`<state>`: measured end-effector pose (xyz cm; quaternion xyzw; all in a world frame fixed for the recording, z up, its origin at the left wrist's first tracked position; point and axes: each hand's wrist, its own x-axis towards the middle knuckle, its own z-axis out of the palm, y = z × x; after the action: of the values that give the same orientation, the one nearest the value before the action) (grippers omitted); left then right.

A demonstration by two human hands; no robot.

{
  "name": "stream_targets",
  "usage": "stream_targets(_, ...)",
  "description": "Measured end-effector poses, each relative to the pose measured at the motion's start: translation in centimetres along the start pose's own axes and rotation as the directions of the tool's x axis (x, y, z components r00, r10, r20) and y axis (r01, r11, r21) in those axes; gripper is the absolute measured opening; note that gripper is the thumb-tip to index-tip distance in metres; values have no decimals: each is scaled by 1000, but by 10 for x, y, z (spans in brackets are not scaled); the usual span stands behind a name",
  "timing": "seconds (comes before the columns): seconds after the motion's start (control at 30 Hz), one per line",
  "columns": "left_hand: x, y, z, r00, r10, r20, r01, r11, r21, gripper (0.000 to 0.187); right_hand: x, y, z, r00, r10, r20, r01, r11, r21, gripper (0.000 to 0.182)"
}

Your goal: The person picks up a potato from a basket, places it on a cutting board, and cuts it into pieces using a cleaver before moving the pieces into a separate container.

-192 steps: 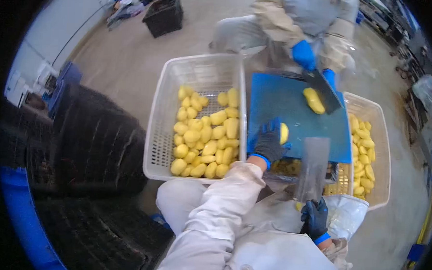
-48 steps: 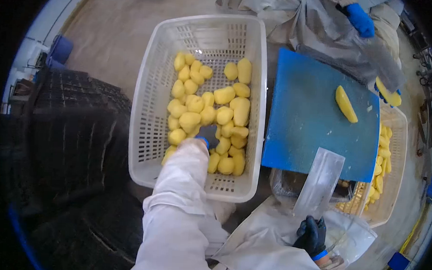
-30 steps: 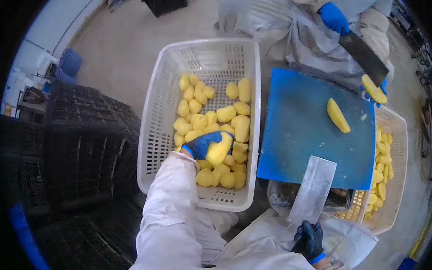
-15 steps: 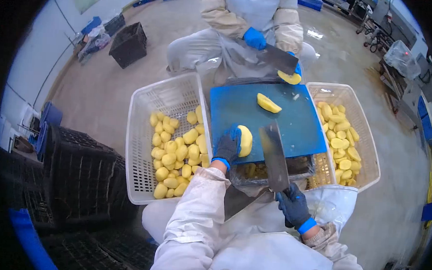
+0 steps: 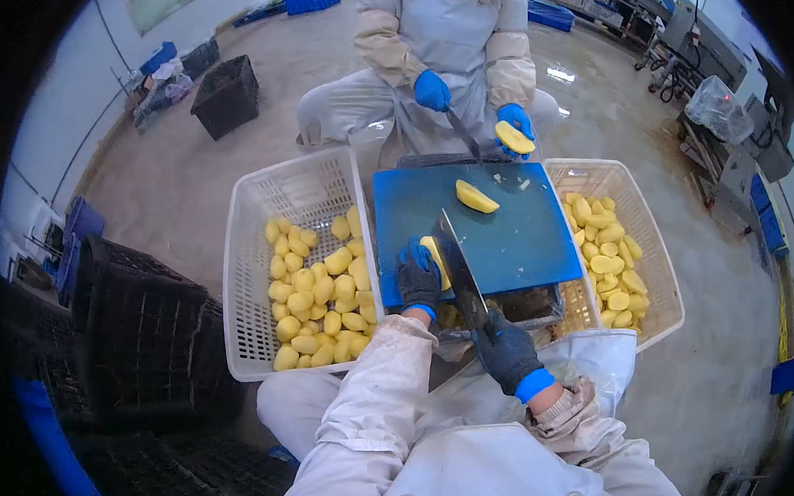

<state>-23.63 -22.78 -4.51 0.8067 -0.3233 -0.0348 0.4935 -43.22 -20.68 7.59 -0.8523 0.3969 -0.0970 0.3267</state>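
My left hand [image 5: 418, 277], in a dark glove with a blue cuff, holds a peeled potato [image 5: 431, 249] down on the near edge of the blue cutting board [image 5: 504, 235]. My right hand [image 5: 505, 348], gloved the same way, grips a cleaver [image 5: 457, 267] whose blade rests against that potato. A cut potato half [image 5: 474, 197] lies further back on the board. Left of the board stands a white basket [image 5: 257, 215] with several whole peeled potatoes [image 5: 320, 289].
A second white basket [image 5: 658, 259] on the right holds cut potato pieces. Across the board sits another person in blue gloves, holding a knife [image 5: 462, 136] and a potato piece [image 5: 513, 136]. Black crates [image 5: 145, 326] are stacked at my left; another black crate [image 5: 225, 94] stands on the wet floor.
My left hand took a potato from the left basket and set it on the board. My right hand swung the cleaver in from the right and onto that potato.
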Motion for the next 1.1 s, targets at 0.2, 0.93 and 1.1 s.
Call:
stream_targets(0.2, 0, 3, -1, 1000, 21, -4, -21, 996, 83, 39, 24, 5, -1, 991, 85, 101, -79, 995, -63, 27)
stream_targets(0.93, 2, 16, -29, 988, 104, 110, -131, 952, 277, 36, 85, -13, 48, 987, 78, 139, -63, 992, -111, 42)
stream_targets(1.1, -3, -30, -40, 999, -5, -40, -1, 989, -147, 33, 30, -2, 55, 986, 70, 149, -43, 983, -179, 51)
